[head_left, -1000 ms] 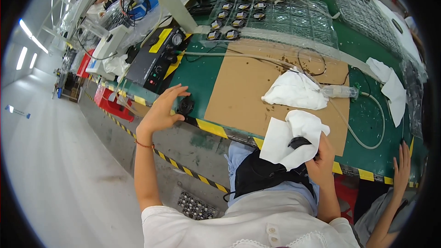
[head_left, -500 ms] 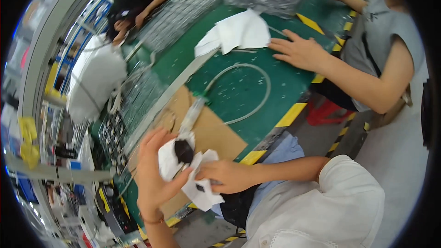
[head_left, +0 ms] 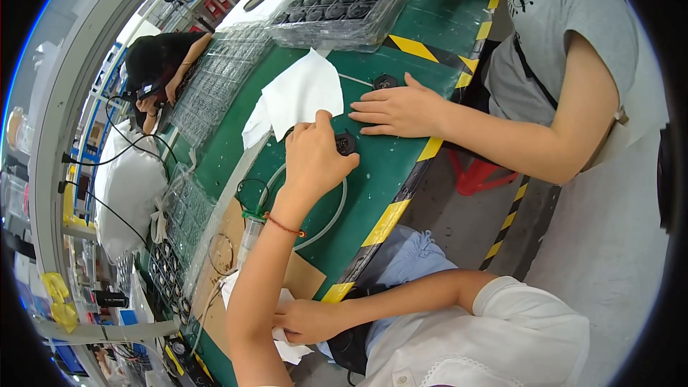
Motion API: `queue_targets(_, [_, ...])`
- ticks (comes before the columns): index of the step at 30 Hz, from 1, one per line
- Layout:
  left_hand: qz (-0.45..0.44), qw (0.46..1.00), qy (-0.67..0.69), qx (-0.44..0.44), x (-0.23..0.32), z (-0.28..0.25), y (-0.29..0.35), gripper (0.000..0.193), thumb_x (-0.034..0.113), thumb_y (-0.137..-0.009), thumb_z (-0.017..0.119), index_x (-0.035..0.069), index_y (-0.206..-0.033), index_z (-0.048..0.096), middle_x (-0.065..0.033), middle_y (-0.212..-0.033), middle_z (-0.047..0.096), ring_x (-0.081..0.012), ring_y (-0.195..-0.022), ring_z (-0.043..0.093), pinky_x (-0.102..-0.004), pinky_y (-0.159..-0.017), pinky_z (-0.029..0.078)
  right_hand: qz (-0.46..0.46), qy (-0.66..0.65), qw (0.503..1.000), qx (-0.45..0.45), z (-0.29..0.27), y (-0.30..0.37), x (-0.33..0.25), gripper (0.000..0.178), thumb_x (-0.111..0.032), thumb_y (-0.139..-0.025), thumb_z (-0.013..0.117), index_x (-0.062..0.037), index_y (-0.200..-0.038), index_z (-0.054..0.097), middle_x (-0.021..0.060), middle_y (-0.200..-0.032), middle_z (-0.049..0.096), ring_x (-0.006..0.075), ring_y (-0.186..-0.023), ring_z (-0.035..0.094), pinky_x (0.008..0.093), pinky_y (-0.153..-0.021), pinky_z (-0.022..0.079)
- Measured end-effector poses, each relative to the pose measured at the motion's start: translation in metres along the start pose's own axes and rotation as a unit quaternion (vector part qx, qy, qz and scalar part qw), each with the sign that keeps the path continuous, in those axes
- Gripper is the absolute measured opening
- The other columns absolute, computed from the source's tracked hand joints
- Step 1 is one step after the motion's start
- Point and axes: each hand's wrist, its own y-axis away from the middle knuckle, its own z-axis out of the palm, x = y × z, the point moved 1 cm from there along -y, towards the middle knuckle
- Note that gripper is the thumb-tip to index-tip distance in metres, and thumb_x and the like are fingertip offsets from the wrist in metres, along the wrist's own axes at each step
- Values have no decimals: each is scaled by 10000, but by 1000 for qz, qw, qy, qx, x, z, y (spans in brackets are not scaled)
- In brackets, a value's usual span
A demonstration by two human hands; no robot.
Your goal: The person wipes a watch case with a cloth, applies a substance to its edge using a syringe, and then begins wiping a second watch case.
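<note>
My left hand (head_left: 315,158), with a red cord around its wrist, reaches across the green table mat (head_left: 373,172). Its fingers are closed on a small round black part (head_left: 346,143) lying on the mat. My right hand (head_left: 304,322) stays close to my body, gripping a crumpled white cloth (head_left: 287,347) at the table edge. A co-worker in a grey shirt rests a hand (head_left: 401,109) flat on the mat just beyond my left hand. A second black part (head_left: 385,81) lies past that hand.
A spread white cloth (head_left: 301,93) lies beside my left hand. Clear trays of black parts (head_left: 344,0) stand further along, with more trays (head_left: 215,79) behind. A clear tube loop (head_left: 337,208), a cardboard sheet (head_left: 229,236) and the yellow-black striped edge (head_left: 387,222) are near me. Another person (head_left: 158,64) works opposite.
My head has turned toward the co-worker. My left hand has left the cloth held near my body and stretched out to the black part on the mat; my right hand keeps the cloth.
</note>
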Motion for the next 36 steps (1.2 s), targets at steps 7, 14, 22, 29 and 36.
queue_targets(7, [-19,1000,-16,15,2,25,-12,584,236,-560,732,-30,-1000,454,-178,-833,597,-344,-900,532,-409,-804,393,-16,18,1000,-5,-5,1,-1,346,-43,-685,488,-9,-1029,491,159,-962,528,340,-843,525,417,-713,437])
queue_targets(14, [50,994,-50,88,12,-2,8,560,264,-619,726,-18,-1016,450,-167,-940,568,-319,-914,528,-444,-860,362,-13,19,1000,-20,-2,2,-8,323,-71,-706,514,-11,-1023,486,176,-932,499,335,-806,531,390,-685,459])
queue_targets(22, [225,943,-82,233,46,-123,138,192,115,-661,660,70,-780,516,-34,-799,512,-192,-758,501,-353,-711,396,-2,12,1000,6,-8,-6,-18,205,-59,-696,597,-20,-888,536,146,-829,531,332,-764,547,357,-659,462])
queue_targets(29, [234,882,-306,271,33,-131,252,207,43,-701,639,80,-710,436,4,-672,411,-120,-639,383,-269,-606,332,16,70,997,-26,4,-12,-2,237,-11,-652,591,-9,-875,512,145,-785,504,313,-698,527,337,-567,424])
queue_targets(36, [194,873,-294,337,30,-92,340,131,121,-620,662,78,-699,566,-8,-803,535,-200,-748,528,-343,-649,427,84,-13,996,-35,-4,-12,0,352,0,-720,548,-9,-1071,531,95,-929,562,179,-736,553,242,-603,432])
